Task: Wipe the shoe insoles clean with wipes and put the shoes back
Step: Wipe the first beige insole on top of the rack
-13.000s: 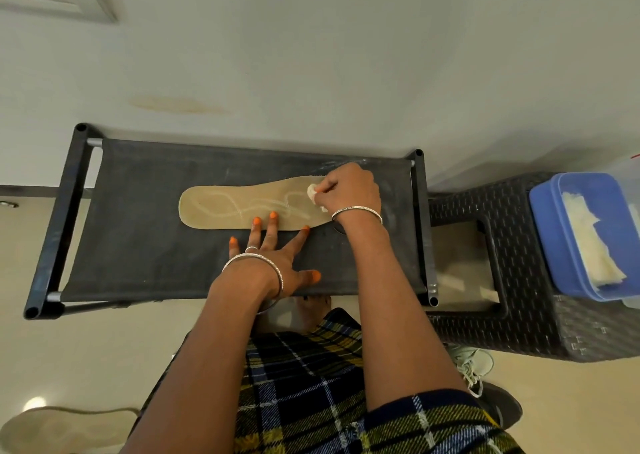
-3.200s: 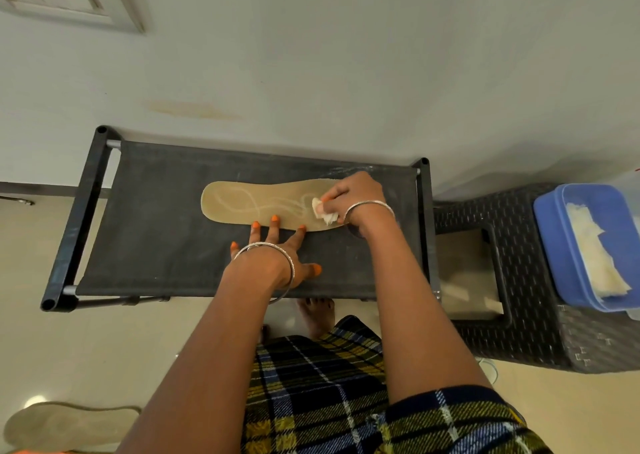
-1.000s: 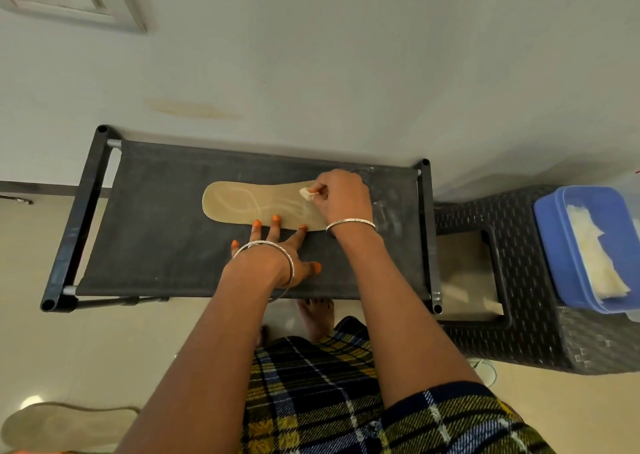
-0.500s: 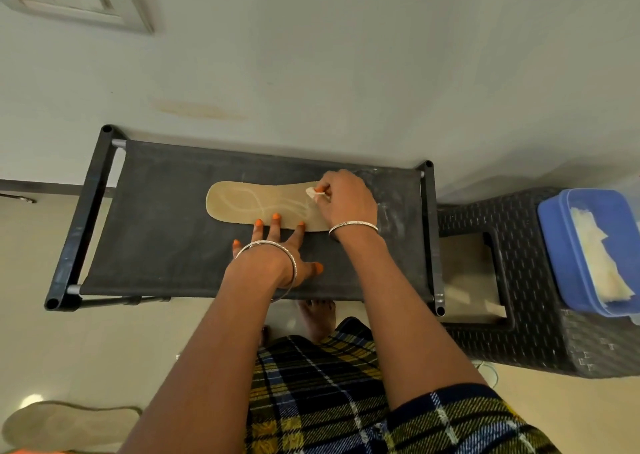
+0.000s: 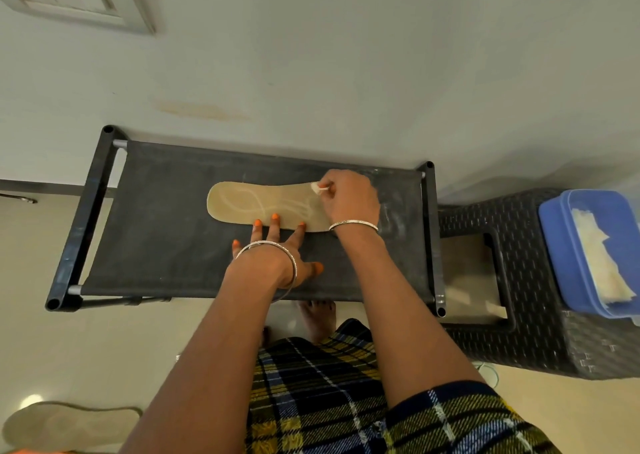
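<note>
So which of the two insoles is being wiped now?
The insole on the black rack: the left hand presses it, the right hand pinches a wipe at its end. The other insole lies untouched on the floor.

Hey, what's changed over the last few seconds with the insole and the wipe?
The right hand, pinching the wipe, slid it across the right end of the insole from the near side to the far edge. Nothing was picked up or released. The left hand still presses the insole's near edge on the black rack; the second insole stays on the floor.
</note>
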Motion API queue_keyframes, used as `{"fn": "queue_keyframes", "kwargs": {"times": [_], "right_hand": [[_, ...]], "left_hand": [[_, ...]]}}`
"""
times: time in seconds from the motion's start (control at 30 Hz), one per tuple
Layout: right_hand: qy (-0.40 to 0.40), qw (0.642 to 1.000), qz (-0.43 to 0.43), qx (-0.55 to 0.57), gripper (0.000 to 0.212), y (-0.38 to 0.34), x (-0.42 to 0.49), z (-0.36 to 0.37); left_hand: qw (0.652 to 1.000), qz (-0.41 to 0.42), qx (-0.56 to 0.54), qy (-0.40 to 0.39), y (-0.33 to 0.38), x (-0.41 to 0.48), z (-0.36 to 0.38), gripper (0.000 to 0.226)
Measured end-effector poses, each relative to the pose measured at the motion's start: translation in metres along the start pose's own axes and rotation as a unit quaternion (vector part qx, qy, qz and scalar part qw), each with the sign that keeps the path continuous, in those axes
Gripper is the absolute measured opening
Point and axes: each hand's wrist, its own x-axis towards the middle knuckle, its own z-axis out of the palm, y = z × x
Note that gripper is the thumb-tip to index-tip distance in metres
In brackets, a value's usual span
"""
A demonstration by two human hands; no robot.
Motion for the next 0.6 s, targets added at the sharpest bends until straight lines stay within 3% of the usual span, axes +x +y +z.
{"fn": "queue_keyframes", "kwargs": {"times": [0.13, 0.3, 0.37, 0.5, 0.6], "right_hand": [[0.061, 0.995, 0.073, 0.006, 0.02, 0.01, 0.001, -0.005], [-0.009, 0.999, -0.036, -0.033, 0.025, -0.015, -0.005, -0.001], [-0.008, 0.998, -0.044, -0.036, 0.024, -0.016, -0.005, -0.001], [0.046, 0.997, 0.062, -0.005, 0.021, 0.004, 0.0, -0.01], [0.045, 0.997, 0.069, -0.004, 0.022, 0.007, 0.002, -0.01]], "left_hand": [[1.0, -0.006, 0.002, 0.0, 0.0, -0.001, -0.001, 0.083], [1.0, -0.008, 0.003, 0.006, 0.002, -0.002, 0.0, 0.083], [1.0, -0.007, 0.002, 0.005, 0.002, -0.002, 0.0, 0.082], [1.0, -0.009, 0.001, 0.003, 0.002, -0.002, -0.001, 0.082], [1.0, -0.01, 0.001, 0.002, 0.002, -0.001, -0.001, 0.082]]}}
